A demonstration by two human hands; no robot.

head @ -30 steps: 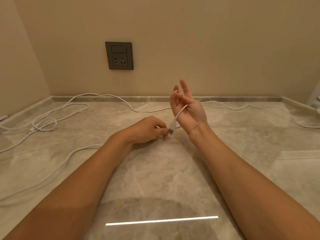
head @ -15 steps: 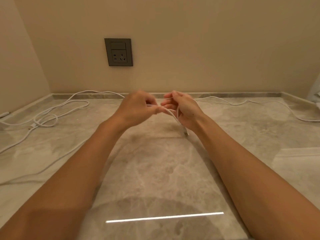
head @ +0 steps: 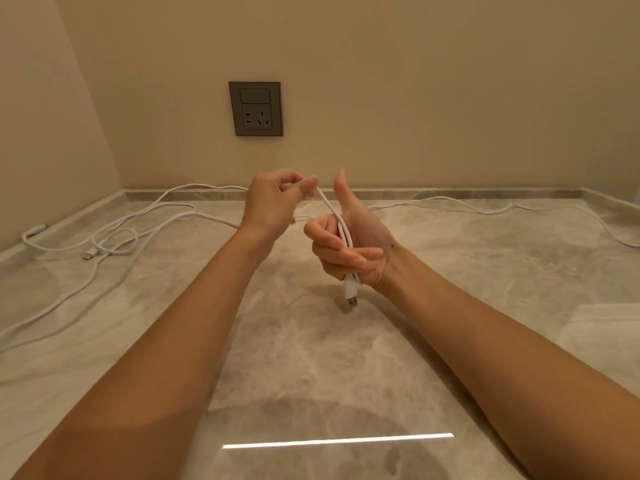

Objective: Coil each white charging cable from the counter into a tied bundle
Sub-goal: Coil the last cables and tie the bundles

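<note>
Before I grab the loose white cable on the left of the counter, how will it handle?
Probably floppy: the cable lies in slack curves and overlapping loops, so it would sag and trail. Likely light, being thin. Its crossed loops may snag when lifted.

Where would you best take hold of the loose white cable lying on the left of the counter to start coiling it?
Probably at its small connector end, pinched from above: it lies flat and free on the counter, and it is the stiff part a coil starts from. The left hand and right hand hold a second cable.
</note>
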